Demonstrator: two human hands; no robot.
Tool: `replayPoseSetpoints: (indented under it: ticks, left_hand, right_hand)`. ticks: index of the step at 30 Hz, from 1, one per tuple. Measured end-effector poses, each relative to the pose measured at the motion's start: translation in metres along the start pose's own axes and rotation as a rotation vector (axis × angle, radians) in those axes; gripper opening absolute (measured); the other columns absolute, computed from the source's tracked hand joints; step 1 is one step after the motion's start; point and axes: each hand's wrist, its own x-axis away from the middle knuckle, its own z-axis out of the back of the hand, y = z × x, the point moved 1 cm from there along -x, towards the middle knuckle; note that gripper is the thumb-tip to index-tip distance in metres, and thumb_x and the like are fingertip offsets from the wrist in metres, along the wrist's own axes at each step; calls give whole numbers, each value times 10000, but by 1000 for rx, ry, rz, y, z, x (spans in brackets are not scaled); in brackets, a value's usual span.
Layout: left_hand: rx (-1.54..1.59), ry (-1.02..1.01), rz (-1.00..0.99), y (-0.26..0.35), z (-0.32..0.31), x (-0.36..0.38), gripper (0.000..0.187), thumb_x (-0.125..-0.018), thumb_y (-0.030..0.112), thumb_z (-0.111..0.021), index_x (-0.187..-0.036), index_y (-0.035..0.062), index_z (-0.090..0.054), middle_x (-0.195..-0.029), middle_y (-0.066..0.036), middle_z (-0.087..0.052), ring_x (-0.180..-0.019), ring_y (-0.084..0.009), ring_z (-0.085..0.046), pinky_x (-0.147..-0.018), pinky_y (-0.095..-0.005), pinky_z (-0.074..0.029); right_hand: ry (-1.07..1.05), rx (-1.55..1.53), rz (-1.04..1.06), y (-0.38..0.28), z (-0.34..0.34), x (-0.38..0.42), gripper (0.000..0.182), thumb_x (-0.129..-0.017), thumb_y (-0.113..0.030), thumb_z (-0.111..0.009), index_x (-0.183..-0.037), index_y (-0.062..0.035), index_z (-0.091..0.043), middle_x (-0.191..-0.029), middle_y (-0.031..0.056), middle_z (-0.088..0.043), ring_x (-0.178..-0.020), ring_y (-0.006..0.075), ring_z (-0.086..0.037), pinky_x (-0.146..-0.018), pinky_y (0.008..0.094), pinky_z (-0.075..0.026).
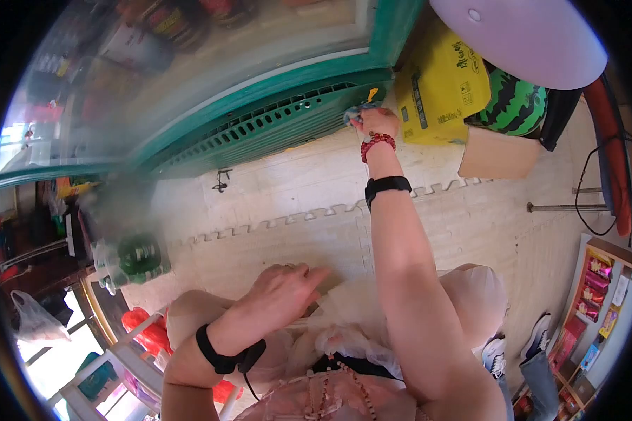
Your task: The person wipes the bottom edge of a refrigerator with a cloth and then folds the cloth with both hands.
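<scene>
My right hand (380,122) reaches far forward, its fingers closed on a bunched blue-grey cloth (353,115). The cloth is against the right end of a green slotted panel (260,125) at the base of a glass-fronted cabinet. A small yellow piece (373,93) shows just above the hand. Over my lap, my left hand (284,291) hangs loosely with a finger stretched out, and I see nothing in it.
Right of the panel stands a yellow carton (439,88) beside a watermelon-patterned ball (516,102). Pale interlocking mats (281,196) cover the floor, with a small dark object (222,181) on them. At right, a shelf (597,302) holds packets; another person's shoes (495,358) are nearby.
</scene>
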Motion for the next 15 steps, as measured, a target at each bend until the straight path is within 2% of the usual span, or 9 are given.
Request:
replayPoseSetpoints:
  ticks: [1, 2, 3, 5, 6, 7, 9, 12, 15]
  left_hand:
    - [2, -13, 17, -2, 1, -2, 343, -739, 171, -616, -1042, 49, -513, -784, -134, -566, -711, -300, -584, -637, -362, -484]
    - [-2, -7, 16, -5, 1, -3, 343, -739, 171, -616, -1042, 49, -513, -784, -134, -566, -711, -300, -584, -637, -362, -484]
    - [-5, 16, -7, -6, -1, -2, 344, -739, 171, -616, -1044, 51, -512, -785, -132, -567, -711, -297, -586, -641, -361, -484]
    - [9, 26, -19, -7, -3, 0, 346, -738, 171, -615, -1046, 53, -511, -787, -130, -569, -712, -294, -587, -645, -360, -484]
    - [11, 13, -17, -5, 0, 0, 344, -737, 171, -615, -1044, 54, -513, -785, -129, -568, -714, -292, -588, -645, -361, -484]
    - [4, 6, -22, -4, 2, -2, 343, -736, 170, -615, -1043, 55, -514, -783, -129, -568, -716, -290, -588, -645, -362, -483]
    - [13, 3, -24, -6, 3, -5, 344, -736, 170, -615, -1043, 55, -511, -787, -129, -568, -717, -292, -587, -644, -364, -483]
    - [28, -18, -27, -6, -1, -6, 349, -737, 168, -613, -1049, 54, -507, -793, -132, -567, -717, -298, -584, -639, -365, -482]
    - [17, -5, -26, -8, 1, -10, 355, -736, 165, -611, -1056, 52, -506, -797, -136, -569, -715, -304, -582, -633, -365, -482]
  right_hand:
    - [-1, 11, -77, 13, 3, -21, 241, -701, 105, -571, -901, 21, -464, -859, 182, -567, -722, 325, -597, -537, 397, -557]
    - [-160, 550, 100, 9, -2, -17, 156, -774, -26, -538, -920, 3, -492, -874, 175, -571, -756, 301, -599, -549, 381, -553]
    - [-164, 553, 98, 7, -4, -13, 156, -774, -26, -538, -920, 3, -492, -874, 175, -571, -756, 301, -599, -549, 381, -553]
    - [-76, 122, 55, -4, -2, 18, 175, -794, -59, -510, -958, 2, -496, -894, 184, -570, -768, 272, -602, -556, 374, -551]
    - [-32, 149, 164, -12, -4, 34, 168, -770, -14, -525, -931, 18, -489, -893, 195, -564, -754, 275, -603, -543, 378, -554]
    - [-28, 155, 160, -11, -1, 31, 168, -770, -14, -525, -931, 18, -489, -893, 195, -564, -754, 275, -603, -543, 378, -554]
    - [-158, -125, 6, -10, 3, 15, 241, -687, 118, -560, -894, 40, -464, -872, 207, -554, -714, 299, -601, -526, 391, -560]
    - [-17, -12, 26, 8, 1, -6, 250, -672, 123, -562, -879, 40, -448, -860, 215, -547, -722, 332, -592, -533, 435, -554]
    - [14, 119, 75, 5, -2, 4, 268, -665, 134, -558, -890, 43, -445, -856, 217, -548, -725, 335, -590, -546, 433, -555]
